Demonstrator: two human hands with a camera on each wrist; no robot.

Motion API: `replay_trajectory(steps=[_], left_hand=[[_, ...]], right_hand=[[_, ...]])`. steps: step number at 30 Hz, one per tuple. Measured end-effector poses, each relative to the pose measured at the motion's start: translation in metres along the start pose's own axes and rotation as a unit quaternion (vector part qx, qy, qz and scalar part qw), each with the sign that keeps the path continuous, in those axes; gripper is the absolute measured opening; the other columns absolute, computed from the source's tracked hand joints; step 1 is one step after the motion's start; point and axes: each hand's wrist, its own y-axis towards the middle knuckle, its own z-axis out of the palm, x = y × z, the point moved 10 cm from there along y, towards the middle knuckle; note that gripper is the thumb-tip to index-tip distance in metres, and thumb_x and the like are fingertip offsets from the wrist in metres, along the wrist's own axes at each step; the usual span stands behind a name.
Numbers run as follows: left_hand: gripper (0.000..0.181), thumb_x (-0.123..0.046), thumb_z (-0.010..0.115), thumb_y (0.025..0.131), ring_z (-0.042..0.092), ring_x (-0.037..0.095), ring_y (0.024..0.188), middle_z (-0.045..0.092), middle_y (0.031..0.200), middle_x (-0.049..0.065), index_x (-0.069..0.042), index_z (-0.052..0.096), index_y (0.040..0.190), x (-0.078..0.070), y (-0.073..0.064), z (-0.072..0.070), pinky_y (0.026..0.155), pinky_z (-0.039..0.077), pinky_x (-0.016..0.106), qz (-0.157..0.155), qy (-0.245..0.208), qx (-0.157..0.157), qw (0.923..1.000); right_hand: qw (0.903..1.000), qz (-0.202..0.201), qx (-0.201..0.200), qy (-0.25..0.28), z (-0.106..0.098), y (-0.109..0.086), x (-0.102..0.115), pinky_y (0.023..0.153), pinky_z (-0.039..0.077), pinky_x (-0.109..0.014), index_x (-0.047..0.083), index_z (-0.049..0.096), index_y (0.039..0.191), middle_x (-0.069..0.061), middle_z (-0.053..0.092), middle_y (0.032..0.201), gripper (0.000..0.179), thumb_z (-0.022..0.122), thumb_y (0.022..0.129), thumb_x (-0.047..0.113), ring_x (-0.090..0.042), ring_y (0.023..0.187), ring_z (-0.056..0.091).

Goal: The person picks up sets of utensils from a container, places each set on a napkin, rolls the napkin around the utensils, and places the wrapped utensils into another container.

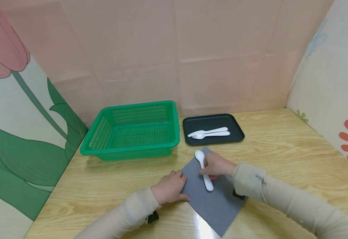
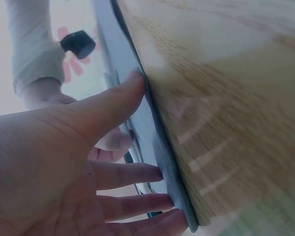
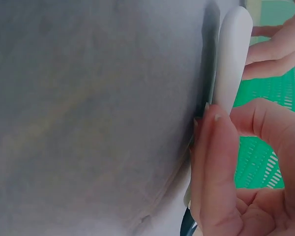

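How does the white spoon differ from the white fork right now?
The spoon is pinched by the right hand over the gray cloth; the fork lies on the black tray. The spoon ends in a rounded bowl, the fork in tines. The spoon's bowl points away from the person, the fork's tines leftward. Both are white.

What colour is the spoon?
The spoon is white, seen best in the head view.

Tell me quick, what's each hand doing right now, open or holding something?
Left hand: open, fingertips touching the edge of the gray cloth.
Right hand: closed, holding the white spoon by its handle.
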Motion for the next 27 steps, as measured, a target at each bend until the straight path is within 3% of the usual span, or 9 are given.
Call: replay_trajectory(steps=[18,27], left_hand=[[0.062,-0.055,0.066,0.077,0.053,0.014,0.088,0.057,0.106,0.007,-0.006,0.059,0.114,0.0012,0.001,0.0005,0.069,0.049,0.023,-0.003,-0.004,0.002,1.0],[0.062,-0.055,0.066,0.078,0.053,0.014,0.086,0.057,0.104,0.007,-0.005,0.059,0.113,0.0009,0.0008,-0.0001,0.067,0.049,0.023,0.001,-0.006,0.003,1.0]], right_hand=[[0.9996,-0.024,-0.012,0.008,0.0014,-0.0006,0.0018,0.042,0.041,-0.017,0.01,0.054,0.05,0.002,0.053,0.043,0.033,0.07,0.078,0.015,-0.007,0.041,0.051],[0.9997,-0.022,-0.006,0.013,0.001,-0.002,0.0019,0.044,0.046,-0.019,0.008,0.054,0.054,0.0,0.055,0.047,0.031,0.069,0.08,0.014,-0.007,0.043,0.055]])
